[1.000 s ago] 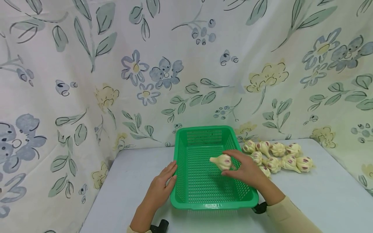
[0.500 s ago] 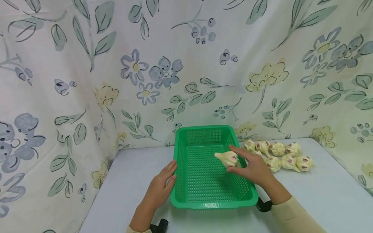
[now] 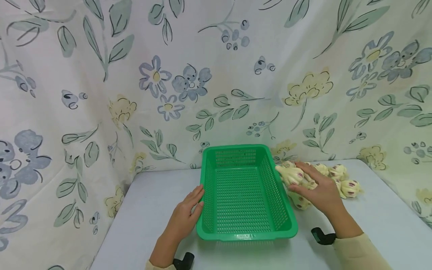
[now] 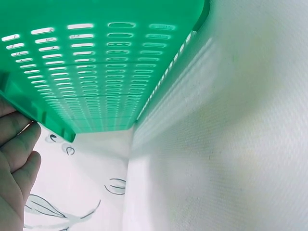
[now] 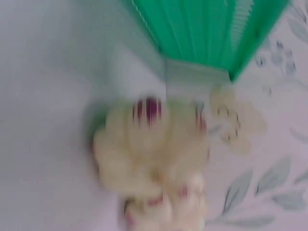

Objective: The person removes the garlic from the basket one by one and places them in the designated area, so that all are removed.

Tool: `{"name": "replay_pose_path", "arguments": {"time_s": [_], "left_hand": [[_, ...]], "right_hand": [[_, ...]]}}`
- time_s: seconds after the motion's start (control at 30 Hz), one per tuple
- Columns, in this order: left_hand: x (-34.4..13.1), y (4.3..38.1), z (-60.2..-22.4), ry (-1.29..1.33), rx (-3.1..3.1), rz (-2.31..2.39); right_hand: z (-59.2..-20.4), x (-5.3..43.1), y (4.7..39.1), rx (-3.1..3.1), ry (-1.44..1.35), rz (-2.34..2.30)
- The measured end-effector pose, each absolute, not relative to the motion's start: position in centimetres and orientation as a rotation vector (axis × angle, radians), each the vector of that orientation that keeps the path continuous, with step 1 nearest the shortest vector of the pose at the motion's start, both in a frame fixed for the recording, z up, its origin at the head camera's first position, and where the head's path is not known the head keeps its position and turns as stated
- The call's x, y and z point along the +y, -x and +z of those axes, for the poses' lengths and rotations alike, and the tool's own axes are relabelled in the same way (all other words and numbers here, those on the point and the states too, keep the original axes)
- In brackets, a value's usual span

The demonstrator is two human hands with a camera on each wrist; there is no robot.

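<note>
A green plastic basket [image 3: 246,237] with slotted walls stands at the middle of the table, with nothing inside. My left hand [image 3: 186,213] rests its extended fingers against the basket's left rim; the left wrist view shows these fingers [image 4: 21,139] touching the rim from outside. Just beyond the right rim, my right hand [image 3: 318,189] holds a garlic bulb [image 3: 292,174] between thumb and fingers, its stem pointing left. Other pale garlic bulbs [image 3: 351,188] with purple streaks lie behind and under that hand, partly hidden. In the right wrist view, garlic bulbs [image 5: 149,144] are blurred and no fingers show.
A white cloth covers the table [image 3: 148,202]. Behind and to the sides hangs a floral curtain [image 3: 216,75]. Dark wrist-worn devices sit below both hands, one of them a black camera mount [image 3: 323,236] at the right wrist.
My right hand has moved right with the garlic bulb, from above the basket's inside to over the other bulbs beyond its right rim. My left hand stays at the left rim.
</note>
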State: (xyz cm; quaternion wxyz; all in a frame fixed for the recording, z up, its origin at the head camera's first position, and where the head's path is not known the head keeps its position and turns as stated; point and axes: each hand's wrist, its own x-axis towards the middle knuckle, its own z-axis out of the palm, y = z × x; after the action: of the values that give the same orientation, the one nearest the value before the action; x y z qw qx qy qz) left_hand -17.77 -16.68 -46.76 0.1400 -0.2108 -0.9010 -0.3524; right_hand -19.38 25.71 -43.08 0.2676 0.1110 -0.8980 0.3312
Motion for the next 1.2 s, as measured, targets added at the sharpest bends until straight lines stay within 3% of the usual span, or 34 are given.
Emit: {"name": "replay_pose_path", "arguments": {"time_s": [0.27, 0.43, 0.73, 1.2], "left_hand": [[-16.7, 17.7, -46.8, 0.603, -2.622, -1.047], [-16.6, 17.6, -46.9, 0.606, -2.624, -1.033], [-16.6, 17.8, -46.8, 0.606, -2.606, -1.019], [-16.8, 17.9, -46.9, 0.6, -2.61, -1.02]], "right_hand": [[-43.1, 30.8, 17.7, -2.659, 0.02, 0.935], [-44.4, 34.0, 16.7, -2.823, 0.068, 0.832], [-45.8, 37.2, 16.3, -3.084, -0.016, 0.835], [-47.7, 36.5, 17.0, -3.002, -0.37, 0.797]]}}
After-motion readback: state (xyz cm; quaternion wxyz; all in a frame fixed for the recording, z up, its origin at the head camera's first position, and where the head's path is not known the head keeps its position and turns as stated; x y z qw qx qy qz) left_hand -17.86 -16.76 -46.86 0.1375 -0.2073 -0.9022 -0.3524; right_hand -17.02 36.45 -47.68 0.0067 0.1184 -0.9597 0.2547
